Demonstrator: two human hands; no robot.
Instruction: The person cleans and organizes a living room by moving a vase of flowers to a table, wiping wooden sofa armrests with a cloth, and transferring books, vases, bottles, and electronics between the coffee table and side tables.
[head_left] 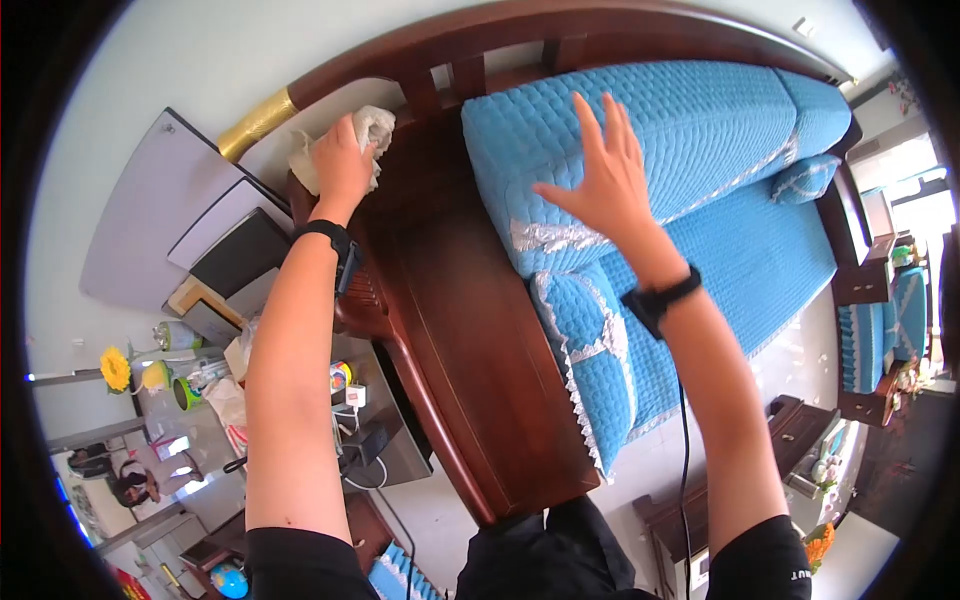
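Note:
My left hand (342, 172) is closed around a crumpled beige cloth (376, 126). The cloth lies against the corner of the dark wooden sofa frame (420, 200), near the gold band (255, 124) on its curved top rail. My right hand (612, 182) is open, fingers spread, in front of the blue quilted back cushion (530, 140); whether it touches the cushion I cannot tell. Below that cushion, a blue pillow with white lace trim (590, 350) leans beside the wooden side panel.
Grey and black boards (150, 220) lean on the wall at left. Beside the sofa arm, a side table (400, 455) carries cables and a white charger (355, 396). A black cable (684, 470) hangs near my right forearm. The blue seat (720, 300) stretches to the right.

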